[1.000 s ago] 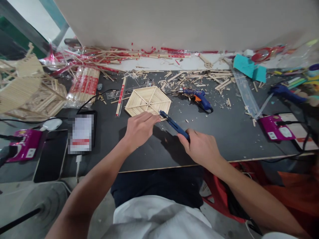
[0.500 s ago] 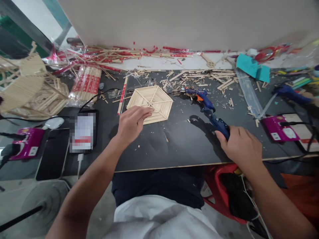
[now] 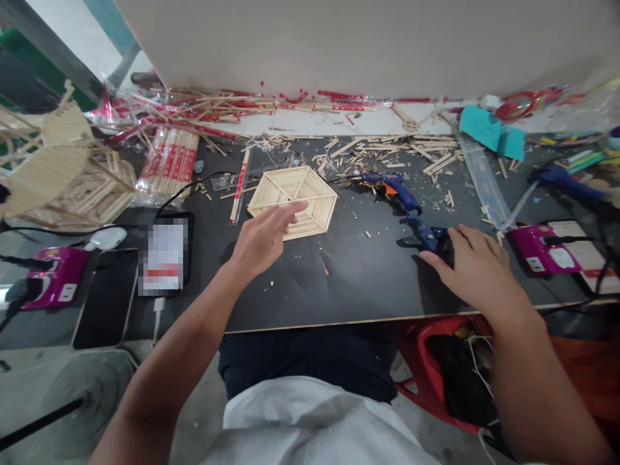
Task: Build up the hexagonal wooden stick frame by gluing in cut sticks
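On the counter (image 3: pixel 349 284), left hand (image 3: pixel 261 240) over hexagonal stick panel (image 3: pixel 296 187), right hand (image 3: pixel 479 271) at blue tool (image 3: pixel 422 232); can't tell if either's fingers are clamped.

A flat, pale hexagonal stick panel (image 3: pixel 314 194) lies partly beneath the left hand (image 3: pixel 261 239); a dark-blue hand tool (image 3: pixel 423 234) sits by the right hand's (image 3: pixel 477 271) fingers.

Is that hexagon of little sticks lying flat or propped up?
Flat: the hexagon lies on the dark tabletop, face up, partly beneath the left hand.

White top (image 3: pixel 314 426), dark legwear (image 3: pixel 305 361), bare forearms (image 3: pixel 196 323), bare left hand (image 3: pixel 258 240), bare right hand (image 3: pixel 479 270)
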The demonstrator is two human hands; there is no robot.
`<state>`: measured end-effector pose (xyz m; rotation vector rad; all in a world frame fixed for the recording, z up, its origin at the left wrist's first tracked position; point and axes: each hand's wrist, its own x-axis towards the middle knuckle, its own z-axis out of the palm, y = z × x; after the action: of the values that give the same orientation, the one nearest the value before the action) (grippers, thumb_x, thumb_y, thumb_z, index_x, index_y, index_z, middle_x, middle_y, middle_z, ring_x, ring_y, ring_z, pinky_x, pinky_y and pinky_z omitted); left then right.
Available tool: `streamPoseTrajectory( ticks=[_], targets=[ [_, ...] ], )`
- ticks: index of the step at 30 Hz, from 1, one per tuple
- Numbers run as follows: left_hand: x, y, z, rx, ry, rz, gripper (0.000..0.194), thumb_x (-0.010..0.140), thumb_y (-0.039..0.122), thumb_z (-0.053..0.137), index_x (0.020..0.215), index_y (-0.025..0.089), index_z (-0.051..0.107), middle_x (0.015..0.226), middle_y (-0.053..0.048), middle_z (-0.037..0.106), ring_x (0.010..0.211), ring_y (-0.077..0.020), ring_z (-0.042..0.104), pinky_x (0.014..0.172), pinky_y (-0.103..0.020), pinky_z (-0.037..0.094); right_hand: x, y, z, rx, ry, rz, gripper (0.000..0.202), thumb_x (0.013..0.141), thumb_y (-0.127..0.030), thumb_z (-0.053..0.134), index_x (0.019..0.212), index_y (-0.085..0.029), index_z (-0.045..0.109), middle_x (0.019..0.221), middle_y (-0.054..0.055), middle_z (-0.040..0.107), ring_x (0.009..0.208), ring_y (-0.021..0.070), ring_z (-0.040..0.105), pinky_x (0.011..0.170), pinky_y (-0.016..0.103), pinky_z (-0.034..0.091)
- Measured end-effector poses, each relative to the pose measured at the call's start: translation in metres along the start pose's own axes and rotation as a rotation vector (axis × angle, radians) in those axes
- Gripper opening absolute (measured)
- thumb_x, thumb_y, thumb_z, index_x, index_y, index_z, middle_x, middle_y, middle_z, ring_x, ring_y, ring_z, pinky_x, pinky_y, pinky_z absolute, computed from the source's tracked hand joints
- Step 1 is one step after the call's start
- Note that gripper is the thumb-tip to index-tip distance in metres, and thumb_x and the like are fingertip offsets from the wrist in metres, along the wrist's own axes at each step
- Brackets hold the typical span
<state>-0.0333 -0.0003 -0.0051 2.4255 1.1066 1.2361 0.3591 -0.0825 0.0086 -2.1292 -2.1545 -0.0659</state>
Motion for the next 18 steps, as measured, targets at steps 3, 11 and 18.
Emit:
streamPoseTrajectory(
  ticks=[3,11,18],
  targets=[
    [0.002,0.001,0.0,-0.029,-0.107,-0.111,0.04,0.099,0.009,0.043,0.135,0.02,0.058,0.095,-0.005,0.079,0.078,-0.0118,0.074,0.075,-0.023,0.058,0.014,-0.034,-0.013,0.218,0.121,-0.035,0.042,0.102,-0.041,0.046,0.128,-0.017,0.068,0.131,0.024,0.065,0.126,0.0389,0.059,0.105,0.053,0.045],
    [0.001,0.0,0.007,0.122,-0.211,-0.092,0.022,0.103,0.025,0.051,0.101,0.018,0.071,0.093,-0.007,0.079,0.086,-0.0199,0.076,0.078,-0.028,0.055,0.071,-0.156,-0.009,0.643,-0.023,-0.551,0.023,0.102,-0.031,0.055,0.113,-0.021,0.073,0.112,0.01,0.073,0.108,0.0239,0.066,0.096,0.037,0.049],
    [0.007,-0.006,-0.001,0.166,-0.229,-0.068,0.026,0.104,0.033,0.054,0.102,0.018,0.075,0.095,-0.008,0.079,0.091,-0.0224,0.072,0.084,-0.033,0.053,0.09,-0.159,0.017,0.727,-0.08,-0.498,0.02,0.101,-0.026,0.056,0.097,-0.02,0.074,0.099,0.007,0.069,0.09,0.0192,0.063,0.085,0.033,0.047]
  ],
)
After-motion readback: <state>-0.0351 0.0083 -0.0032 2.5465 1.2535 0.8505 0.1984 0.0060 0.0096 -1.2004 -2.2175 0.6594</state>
